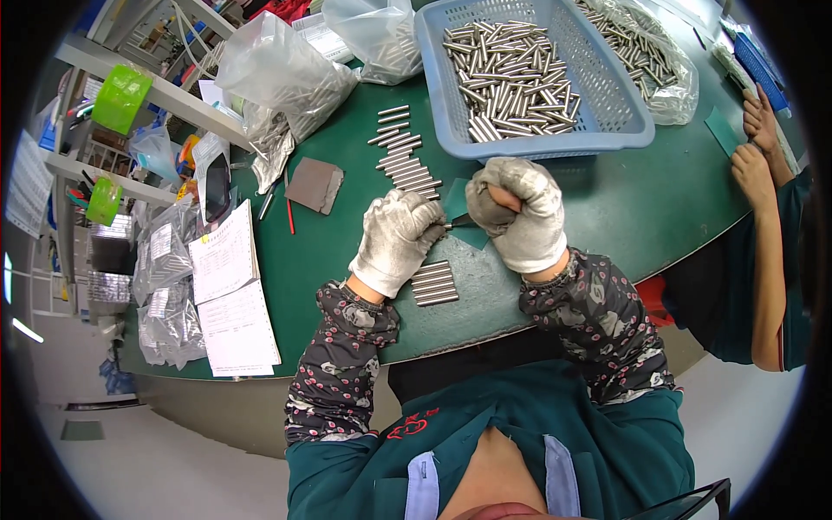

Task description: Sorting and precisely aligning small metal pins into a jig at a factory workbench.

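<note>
Both my hands wear grey-white work gloves over a green table (624, 199). My left hand (396, 240) is closed around the end of a thin metal rod (447, 227) that pokes out toward the right. My right hand (518, 211) is a closed fist around a folded green abrasive pad (459, 212), pressed against the rod's tip. Below my hands lies a short row of metal rods (433, 283) on a grey mat (472, 282). A longer row of rods (401, 156) lies beyond my left hand.
A blue plastic basket (624, 95) full of rods stands at the back. Clear bags of rods (282, 74) lie at the left and right. A grey sanding block (315, 185), red pen (289, 212) and papers (227, 295) sit left. Another person's hands (754, 147) rest at the right edge.
</note>
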Action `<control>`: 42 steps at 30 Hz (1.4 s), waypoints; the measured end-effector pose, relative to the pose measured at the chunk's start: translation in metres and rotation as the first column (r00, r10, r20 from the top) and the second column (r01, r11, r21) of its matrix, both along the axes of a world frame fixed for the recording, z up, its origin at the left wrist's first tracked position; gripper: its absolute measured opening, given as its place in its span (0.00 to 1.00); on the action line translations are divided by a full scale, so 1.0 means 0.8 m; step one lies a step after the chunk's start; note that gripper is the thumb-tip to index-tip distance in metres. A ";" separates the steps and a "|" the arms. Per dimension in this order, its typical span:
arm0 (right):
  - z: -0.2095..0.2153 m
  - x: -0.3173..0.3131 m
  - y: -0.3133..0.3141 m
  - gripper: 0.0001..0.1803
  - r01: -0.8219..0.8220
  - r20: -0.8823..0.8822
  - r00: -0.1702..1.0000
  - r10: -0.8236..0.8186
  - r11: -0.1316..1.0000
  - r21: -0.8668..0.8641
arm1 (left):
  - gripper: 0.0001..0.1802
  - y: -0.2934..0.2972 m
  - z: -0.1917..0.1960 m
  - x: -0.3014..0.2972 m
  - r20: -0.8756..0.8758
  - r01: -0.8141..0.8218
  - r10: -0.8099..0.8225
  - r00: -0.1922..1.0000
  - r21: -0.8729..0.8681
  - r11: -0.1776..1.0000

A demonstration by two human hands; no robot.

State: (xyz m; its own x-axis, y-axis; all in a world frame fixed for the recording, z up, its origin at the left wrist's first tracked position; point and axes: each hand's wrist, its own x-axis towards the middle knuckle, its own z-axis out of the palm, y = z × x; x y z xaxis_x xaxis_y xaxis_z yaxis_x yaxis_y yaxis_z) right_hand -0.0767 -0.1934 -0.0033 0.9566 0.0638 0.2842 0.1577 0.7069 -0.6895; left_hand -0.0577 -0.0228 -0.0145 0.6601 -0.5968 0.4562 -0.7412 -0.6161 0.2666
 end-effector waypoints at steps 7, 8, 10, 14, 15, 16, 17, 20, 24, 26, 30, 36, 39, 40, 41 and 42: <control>0.002 -0.002 0.003 0.23 -0.004 0.018 1.000 0.006 0.991 -0.135 | 0.12 0.001 -0.002 0.000 -0.028 -0.017 0.018 0.999 0.037 0.999; 0.004 -0.003 0.006 0.23 -0.004 -0.006 1.000 0.003 0.980 -0.200 | 0.12 0.001 -0.002 0.000 -0.031 -0.017 0.018 0.999 0.034 0.999; 0.005 -0.004 0.010 0.24 -0.013 0.027 0.999 0.018 0.986 -0.164 | 0.12 0.000 -0.001 -0.001 -0.022 -0.025 0.026 0.999 0.042 0.999; 0.007 0.001 0.005 0.24 -0.009 -0.012 1.000 0.007 0.978 -0.207 | 0.12 -0.003 -0.001 0.000 -0.031 -0.010 0.010 0.999 0.006 1.000; 0.007 0.002 0.004 0.23 -0.010 -0.057 0.998 0.002 0.991 -0.136 | 0.11 -0.002 -0.001 -0.001 -0.045 -0.014 0.015 0.999 0.011 1.000; 0.006 0.002 0.003 0.23 -0.006 -0.101 0.995 0.000 0.998 -0.064 | 0.11 -0.002 0.000 -0.002 -0.058 -0.018 0.019 0.998 0.017 1.000; 0.004 0.001 0.003 0.22 0.042 -0.121 0.992 -0.048 0.998 -0.046 | 0.11 -0.004 0.002 -0.003 -0.042 -0.038 0.039 0.998 0.023 0.999; 0.001 0.001 0.002 0.22 0.058 -0.095 0.994 -0.056 0.998 0.020 | 0.11 -0.003 0.002 -0.003 -0.026 -0.036 0.037 0.999 0.030 0.999; -0.002 0.004 -0.001 0.22 0.011 -0.031 0.999 -0.010 0.999 0.038 | 0.11 -0.005 0.002 -0.004 -0.021 -0.037 0.037 0.999 0.018 0.999; -0.002 0.004 -0.001 0.22 0.021 -0.041 0.999 -0.020 0.999 0.034 | 0.11 -0.005 0.003 -0.005 -0.023 -0.053 0.054 0.998 0.041 0.998; -0.001 0.003 0.001 0.22 0.028 -0.082 0.996 -0.027 1.000 0.015 | 0.11 -0.004 0.002 -0.004 -0.033 -0.053 0.054 0.998 0.039 0.998; 0.000 0.003 0.000 0.22 0.020 -0.065 0.998 -0.018 0.999 0.030 | 0.11 -0.005 0.003 -0.004 -0.029 -0.053 0.054 0.998 0.046 0.998; 0.000 0.003 0.001 0.23 0.031 -0.074 0.997 -0.029 0.999 0.030 | 0.11 -0.005 0.001 -0.003 -0.031 -0.049 0.050 0.998 0.026 0.998; 0.000 0.003 0.001 0.23 0.032 -0.074 0.997 -0.029 0.999 0.030 | 0.11 -0.004 0.001 -0.003 -0.036 -0.044 0.045 0.998 0.026 0.999; 0.000 0.003 0.000 0.23 0.017 -0.059 0.998 -0.015 1.000 0.026 | 0.11 -0.004 0.001 -0.002 -0.041 -0.038 0.039 0.998 0.025 0.999; -0.001 0.003 0.001 0.23 0.001 -0.045 0.999 0.000 1.000 0.022 | 0.11 -0.003 0.000 -0.002 -0.042 -0.039 0.040 0.998 0.025 0.999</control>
State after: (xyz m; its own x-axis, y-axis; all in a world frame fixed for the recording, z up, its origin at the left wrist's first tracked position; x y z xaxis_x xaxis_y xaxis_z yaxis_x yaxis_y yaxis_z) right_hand -0.0743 -0.1929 -0.0042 0.9685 0.0577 0.2423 0.1271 0.7222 -0.6799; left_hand -0.0594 -0.0253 -0.0146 0.7020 -0.5803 0.4128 -0.7044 -0.6512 0.2824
